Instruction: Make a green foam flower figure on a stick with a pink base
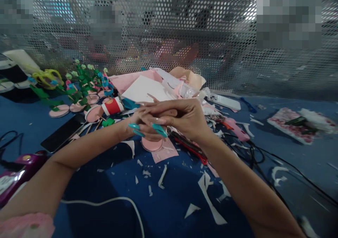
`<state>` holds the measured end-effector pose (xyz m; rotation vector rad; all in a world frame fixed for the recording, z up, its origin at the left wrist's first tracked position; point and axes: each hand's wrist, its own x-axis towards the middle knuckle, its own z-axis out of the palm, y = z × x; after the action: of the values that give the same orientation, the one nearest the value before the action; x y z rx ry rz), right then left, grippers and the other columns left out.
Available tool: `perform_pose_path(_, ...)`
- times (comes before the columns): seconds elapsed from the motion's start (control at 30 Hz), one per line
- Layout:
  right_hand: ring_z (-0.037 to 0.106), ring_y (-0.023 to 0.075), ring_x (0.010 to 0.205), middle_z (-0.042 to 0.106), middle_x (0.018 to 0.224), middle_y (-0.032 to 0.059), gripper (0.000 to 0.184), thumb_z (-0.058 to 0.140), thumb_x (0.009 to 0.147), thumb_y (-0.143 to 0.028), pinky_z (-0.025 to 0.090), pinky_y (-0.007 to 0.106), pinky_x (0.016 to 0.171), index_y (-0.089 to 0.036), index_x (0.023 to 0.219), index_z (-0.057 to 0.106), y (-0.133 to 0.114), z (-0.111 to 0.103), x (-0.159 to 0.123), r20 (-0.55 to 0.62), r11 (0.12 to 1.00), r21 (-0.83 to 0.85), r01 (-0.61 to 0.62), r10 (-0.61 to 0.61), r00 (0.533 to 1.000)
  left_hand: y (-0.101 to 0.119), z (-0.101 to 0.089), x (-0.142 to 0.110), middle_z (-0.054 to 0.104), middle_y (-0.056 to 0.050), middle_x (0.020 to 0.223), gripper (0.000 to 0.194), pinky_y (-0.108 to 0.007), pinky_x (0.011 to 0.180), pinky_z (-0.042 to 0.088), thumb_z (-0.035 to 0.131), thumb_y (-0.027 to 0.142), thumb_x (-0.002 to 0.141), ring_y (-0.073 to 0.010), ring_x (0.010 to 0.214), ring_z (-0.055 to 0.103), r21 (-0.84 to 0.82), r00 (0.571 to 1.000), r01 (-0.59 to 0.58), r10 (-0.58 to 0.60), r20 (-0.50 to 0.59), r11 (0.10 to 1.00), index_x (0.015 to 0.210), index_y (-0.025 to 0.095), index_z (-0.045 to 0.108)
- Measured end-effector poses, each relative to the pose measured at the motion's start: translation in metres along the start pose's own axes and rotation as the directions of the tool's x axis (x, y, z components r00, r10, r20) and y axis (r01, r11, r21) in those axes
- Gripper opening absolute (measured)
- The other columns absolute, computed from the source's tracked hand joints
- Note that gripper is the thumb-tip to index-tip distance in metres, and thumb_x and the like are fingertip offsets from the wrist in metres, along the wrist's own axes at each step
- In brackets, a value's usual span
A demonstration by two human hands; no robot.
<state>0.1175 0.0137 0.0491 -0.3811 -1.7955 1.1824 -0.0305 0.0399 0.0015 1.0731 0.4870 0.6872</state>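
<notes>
My left hand [146,129] and my right hand [188,118] are clasped together above the middle of the blue table. The right fingers lie across the left hand, and the fingers of both are folded against each other. Long teal nails show on the near side. No tool or part is visible between the palms, though the inside of the clasp is hidden. Just below the hands, a round pink disc [151,145] rests on a pink paper square [167,152].
White paper scraps [211,199] litter the near table. Left are flower models [87,83] on pink discs, yellow-handled scissors [49,77], a red-and-white paper cup [113,106] and a black phone [63,133]. A white cable [105,201] runs in front; black cables [280,164] lie right. Perforated metal [169,30] stands behind.
</notes>
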Motion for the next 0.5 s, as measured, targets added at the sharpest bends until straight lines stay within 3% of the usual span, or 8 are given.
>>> perform_pose_path(0.07, 0.063, 0.0223, 0.101, 0.07, 0.103, 0.0015, 0.031, 0.074, 0.065, -0.032, 0.048, 0.041, 0.095, -0.024, 0.095, 0.071, -0.005, -0.018, 0.003, 0.008, 0.983, -0.16, -0.089, 0.092, 0.996, 0.019, 0.008, 0.004, 0.032, 0.008, 0.031, 0.025, -0.02, 0.034, 0.035, 0.059, 0.026, 0.065, -0.0069, 0.027, 0.032, 0.073, 0.976, 0.06, -0.074, 0.206, 0.996, 0.058, 0.02, 0.035)
perform_pose_path(0.1, 0.059, 0.0239, 0.108, 0.066, 0.112, 0.0024, 0.041, 0.074, 0.064, -0.035, 0.045, 0.043, 0.098, -0.024, 0.103, 0.068, -0.009, -0.031, 0.003, -0.021, 0.953, -0.271, -0.137, 0.136, 0.99, 0.027, 0.01, 0.006, 0.035, 0.009, 0.035, 0.025, -0.017, 0.034, 0.031, 0.061, 0.021, 0.063, -0.0048, 0.028, 0.032, 0.104, 0.976, -0.007, -0.015, 0.217, 0.995, 0.06, 0.019, 0.036)
perform_pose_path(0.13, 0.055, 0.0259, 0.115, 0.062, 0.12, 0.0031, 0.049, 0.074, 0.064, -0.038, 0.04, 0.046, 0.102, -0.024, 0.111, 0.065, -0.015, -0.045, 0.002, -0.049, 0.894, -0.404, -0.193, 0.189, 0.981, 0.035, 0.01, 0.007, 0.04, 0.008, 0.038, 0.024, -0.016, 0.035, 0.031, 0.061, 0.019, 0.064, -0.0043, 0.031, 0.036, 0.199, 0.984, -0.064, 0.029, 0.178, 0.978, 0.061, 0.018, 0.037)
perform_pose_path(0.2, 0.048, 0.0317, 0.121, 0.055, 0.129, 0.0042, 0.064, 0.073, 0.062, -0.046, 0.035, 0.052, 0.105, -0.026, 0.121, 0.058, -0.027, -0.074, -0.002, -0.127, 0.678, -0.662, -0.319, 0.318, 0.94, 0.048, 0.006, 0.008, 0.052, 0.003, 0.048, 0.018, -0.016, 0.041, 0.037, 0.054, 0.022, 0.075, -0.0054, 0.04, 0.048, 0.466, 0.994, -0.091, 0.11, -0.015, 0.88, 0.062, 0.016, 0.044)
perform_pose_path(0.3, 0.046, 0.041, 0.12, 0.055, 0.128, 0.0096, 0.07, 0.067, 0.062, -0.055, 0.034, 0.059, 0.101, -0.022, 0.123, 0.058, -0.038, -0.112, -0.013, -0.205, 0.269, -0.871, -0.411, 0.561, 0.802, 0.057, -0.008, 0.008, 0.067, -0.005, 0.071, 0.02, -0.019, 0.053, 0.045, 0.047, 0.022, 0.083, -0.0079, 0.055, 0.06, 0.839, 0.95, 0.0, 0.263, -0.17, 0.545, 0.073, 0.011, 0.06)
perform_pose_path(0.37, 0.048, 0.0422, 0.117, 0.057, 0.126, 0.012, 0.068, 0.063, 0.063, -0.059, 0.037, 0.058, 0.099, -0.019, 0.118, 0.062, -0.04, -0.127, -0.018, -0.207, 0.106, -0.915, -0.39, 0.708, 0.676, 0.059, -0.017, 0.007, 0.07, -0.005, 0.074, 0.02, -0.021, 0.059, 0.047, 0.051, 0.021, 0.081, -0.0107, 0.063, 0.063, 0.949, 0.901, 0.058, 0.394, -0.183, 0.308, 0.08, 0.011, 0.067)
perform_pose_path(0.43, 0.051, 0.04, 0.114, 0.058, 0.124, 0.012, 0.069, 0.059, 0.064, -0.062, 0.039, 0.054, 0.098, -0.017, 0.116, 0.064, -0.037, -0.133, -0.021, -0.178, 0.065, -0.926, -0.373, 0.794, 0.581, 0.06, -0.024, 0.006, 0.071, -0.005, 0.074, 0.019, -0.022, 0.06, 0.046, 0.055, 0.023, 0.079, -0.0116, 0.062, 0.062, 0.98, 0.87, 0.106, 0.461, -0.172, 0.166, 0.081, 0.013, 0.071)
perform_pose_path(0.5, 0.053, 0.0367, 0.113, 0.059, 0.124, 0.0107, 0.071, 0.054, 0.066, -0.065, 0.041, 0.049, 0.098, -0.016, 0.116, 0.064, -0.035, -0.134, -0.021, -0.133, 0.101, -0.922, -0.373, 0.822, 0.554, 0.06, -0.027, 0.005, 0.07, -0.003, 0.069, 0.019, -0.022, 0.058, 0.044, 0.059, 0.029, 0.076, -0.0106, 0.055, 0.059, 0.986, 0.86, 0.149, 0.481, -0.167, 0.076, 0.077, 0.015, 0.072)
